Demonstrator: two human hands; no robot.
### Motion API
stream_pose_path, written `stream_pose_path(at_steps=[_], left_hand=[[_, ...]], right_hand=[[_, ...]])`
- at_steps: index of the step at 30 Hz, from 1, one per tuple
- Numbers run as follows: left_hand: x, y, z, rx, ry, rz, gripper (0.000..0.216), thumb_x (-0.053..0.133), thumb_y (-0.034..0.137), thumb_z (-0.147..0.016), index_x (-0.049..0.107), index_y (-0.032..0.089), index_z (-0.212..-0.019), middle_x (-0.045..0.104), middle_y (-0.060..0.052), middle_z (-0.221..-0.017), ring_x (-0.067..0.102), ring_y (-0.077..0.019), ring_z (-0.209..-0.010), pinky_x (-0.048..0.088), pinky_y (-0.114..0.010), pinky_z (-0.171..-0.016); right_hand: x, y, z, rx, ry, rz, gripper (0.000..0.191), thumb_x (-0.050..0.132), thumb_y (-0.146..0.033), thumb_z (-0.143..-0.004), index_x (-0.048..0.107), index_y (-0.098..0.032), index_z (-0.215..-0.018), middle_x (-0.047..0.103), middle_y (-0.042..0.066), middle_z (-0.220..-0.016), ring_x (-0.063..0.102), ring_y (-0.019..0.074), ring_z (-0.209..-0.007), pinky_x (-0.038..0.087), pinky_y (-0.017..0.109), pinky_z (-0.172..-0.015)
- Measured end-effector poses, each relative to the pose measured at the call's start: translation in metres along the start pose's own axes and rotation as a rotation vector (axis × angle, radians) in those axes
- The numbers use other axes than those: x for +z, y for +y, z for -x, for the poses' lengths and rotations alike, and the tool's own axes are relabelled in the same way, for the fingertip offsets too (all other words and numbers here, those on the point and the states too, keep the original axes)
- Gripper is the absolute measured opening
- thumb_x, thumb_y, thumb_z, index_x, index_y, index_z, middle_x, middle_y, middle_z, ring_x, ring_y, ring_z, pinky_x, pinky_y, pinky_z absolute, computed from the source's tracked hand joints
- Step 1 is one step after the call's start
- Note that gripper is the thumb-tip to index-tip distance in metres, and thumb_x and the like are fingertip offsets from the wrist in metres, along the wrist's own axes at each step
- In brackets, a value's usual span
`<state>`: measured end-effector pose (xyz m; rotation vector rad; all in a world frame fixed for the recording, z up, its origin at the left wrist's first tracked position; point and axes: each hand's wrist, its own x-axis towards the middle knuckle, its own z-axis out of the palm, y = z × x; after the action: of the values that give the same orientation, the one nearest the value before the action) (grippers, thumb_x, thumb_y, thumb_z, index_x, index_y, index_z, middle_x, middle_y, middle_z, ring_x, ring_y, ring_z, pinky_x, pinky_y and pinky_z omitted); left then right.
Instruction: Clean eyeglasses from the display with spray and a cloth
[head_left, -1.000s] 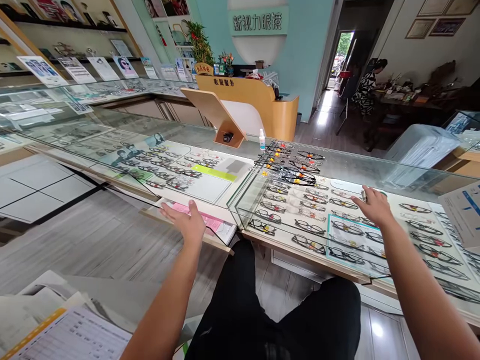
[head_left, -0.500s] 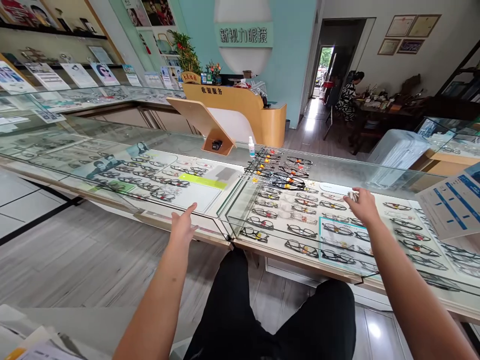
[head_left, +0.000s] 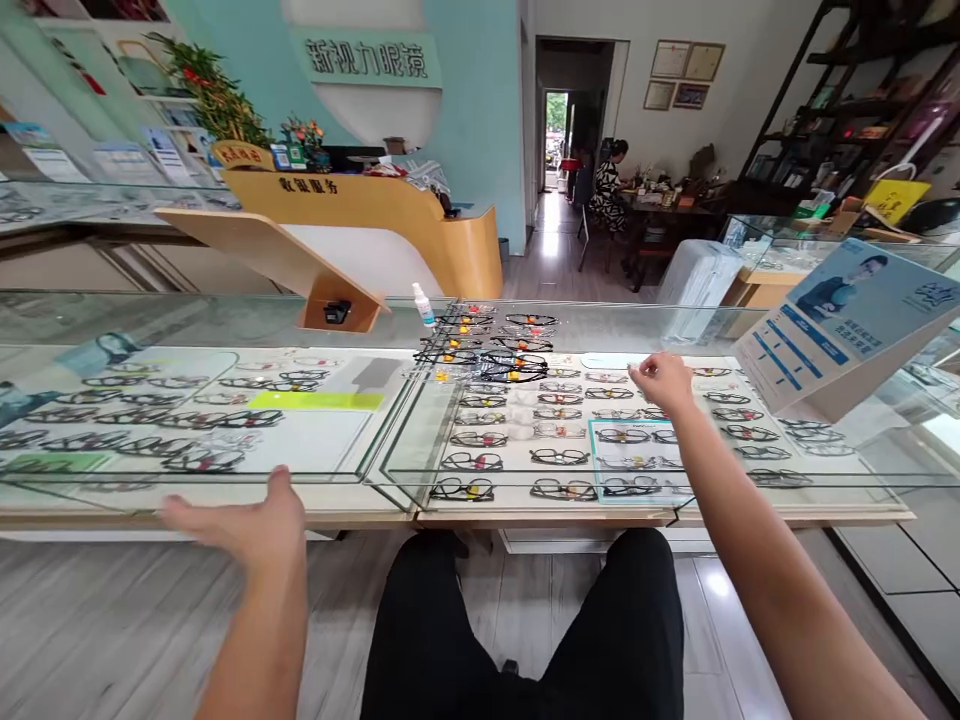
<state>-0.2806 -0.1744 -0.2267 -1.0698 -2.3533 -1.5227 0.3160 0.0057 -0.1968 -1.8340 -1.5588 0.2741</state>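
Note:
My left hand (head_left: 251,520) hangs in front of the left display case, fingers stretched out and thumb raised, slightly blurred, with nothing in it. Over the glass top of the right case, my right hand (head_left: 666,382) has its fingers curled together; whatever may be between the fingertips is too small to make out. Beneath the glass lie rows of eyeglasses (head_left: 559,456), several with coloured stickers on the lenses. A cluster of eyeglasses (head_left: 514,367) sits on the glass top, left of my right hand. Beside that cluster stands a white spray bottle (head_left: 424,306).
A wooden tabletop mirror (head_left: 281,262) stands on the left case with its back to me. An upright blue-and-white card (head_left: 844,335) is on the right case. Behind are a curved wooden counter (head_left: 360,215), a wrapped pale box (head_left: 699,285) and a seated person (head_left: 609,185).
My view has turned to the right. The left hand has swung lower, its fingers spreading to the left. The right hand stays over the right case, fingers still curled.

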Motion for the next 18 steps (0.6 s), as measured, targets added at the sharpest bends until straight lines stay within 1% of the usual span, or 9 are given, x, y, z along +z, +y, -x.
stream_pose_path(at_steps=[1,2,4,6,8,12,15,17,18], left_hand=[[-0.001,0.017,0.008,0.069,0.111,0.018,0.099,0.066,0.057,-0.098,0.018,0.013,-0.173,0.022,-0.025,-0.186,0.016,-0.0438,-0.177,0.015,-0.065,-0.144],[0.001,0.036,0.016,0.183,0.171,0.059,0.09,0.067,0.052,-0.099,0.028,0.012,-0.169,0.028,-0.024,-0.183,0.021,-0.039,-0.176,0.018,-0.058,-0.145],[0.008,0.079,0.029,0.384,0.116,0.186,0.074,0.066,0.047,-0.098,0.04,0.015,-0.159,0.044,-0.02,-0.173,0.043,-0.0331,-0.166,0.034,-0.053,-0.139],[0.021,0.123,0.036,0.456,-0.049,0.283,0.052,0.059,0.047,-0.102,0.051,0.019,-0.145,0.062,-0.015,-0.157,0.058,-0.0305,-0.152,0.047,-0.051,-0.129],[0.037,0.163,0.037,0.565,-0.26,0.363,0.037,0.053,0.051,-0.106,0.061,0.021,-0.127,0.073,-0.012,-0.135,0.068,-0.0305,-0.136,0.051,-0.05,-0.123],[0.083,0.223,0.027,0.821,-0.602,0.524,0.031,0.051,0.046,-0.109,0.071,0.023,-0.108,0.079,-0.009,-0.112,0.072,-0.0288,-0.114,0.053,-0.048,-0.113],[0.128,0.252,0.022,0.828,-0.834,0.635,0.032,0.059,0.048,-0.106,0.07,0.021,-0.117,0.078,-0.012,-0.123,0.071,-0.0286,-0.119,0.053,-0.046,-0.111],[0.157,0.26,0.023,0.67,-0.992,0.737,0.048,0.07,0.057,-0.098,0.067,0.019,-0.128,0.076,-0.015,-0.131,0.071,-0.029,-0.121,0.057,-0.044,-0.105],[0.168,0.261,0.024,0.563,-1.048,0.806,0.057,0.074,0.063,-0.094,0.065,0.019,-0.127,0.076,-0.016,-0.127,0.072,-0.0285,-0.117,0.058,-0.042,-0.099]], right_hand=[[0.0,-0.002,0.002,0.004,-0.011,-0.025,0.031,0.077,-0.052,-0.078,0.062,-0.027,-0.069,0.071,0.011,-0.095,0.056,0.0372,-0.113,0.04,0.055,-0.11],[-0.001,-0.004,0.004,0.014,-0.019,-0.059,0.032,0.078,-0.051,-0.077,0.059,-0.027,-0.066,0.069,0.01,-0.09,0.056,0.0363,-0.111,0.041,0.053,-0.107],[-0.004,-0.008,0.008,0.048,-0.032,-0.154,0.035,0.078,-0.052,-0.077,0.055,-0.027,-0.064,0.065,0.008,-0.08,0.057,0.0329,-0.1,0.044,0.048,-0.097],[-0.01,-0.016,0.009,0.087,-0.038,-0.287,0.036,0.075,-0.057,-0.077,0.054,-0.028,-0.069,0.062,0.005,-0.074,0.055,0.0286,-0.087,0.046,0.043,-0.084],[-0.017,-0.031,0.01,0.109,-0.04,-0.442,0.037,0.07,-0.063,-0.076,0.054,-0.029,-0.075,0.059,0.002,-0.072,0.051,0.025,-0.078,0.043,0.039,-0.073],[-0.026,-0.081,0.004,0.1,-0.135,-0.746,0.037,0.068,-0.062,-0.075,0.053,-0.029,-0.08,0.049,-0.003,-0.07,0.045,0.02,-0.069,0.039,0.034,-0.064],[-0.017,-0.13,-0.003,0.078,-0.31,-0.918,0.037,0.074,-0.058,-0.073,0.054,-0.028,-0.081,0.048,-0.003,-0.069,0.044,0.0181,-0.064,0.037,0.031,-0.059],[-0.001,-0.159,-0.007,0.051,-0.418,-1.001,0.04,0.079,-0.058,-0.07,0.055,-0.027,-0.081,0.05,-0.003,-0.071,0.044,0.0171,-0.064,0.039,0.031,-0.059],[0.008,-0.171,-0.008,0.039,-0.464,-1.033,0.042,0.08,-0.058,-0.068,0.055,-0.027,-0.08,0.05,-0.003,-0.071,0.044,0.0166,-0.064,0.04,0.031,-0.06]])
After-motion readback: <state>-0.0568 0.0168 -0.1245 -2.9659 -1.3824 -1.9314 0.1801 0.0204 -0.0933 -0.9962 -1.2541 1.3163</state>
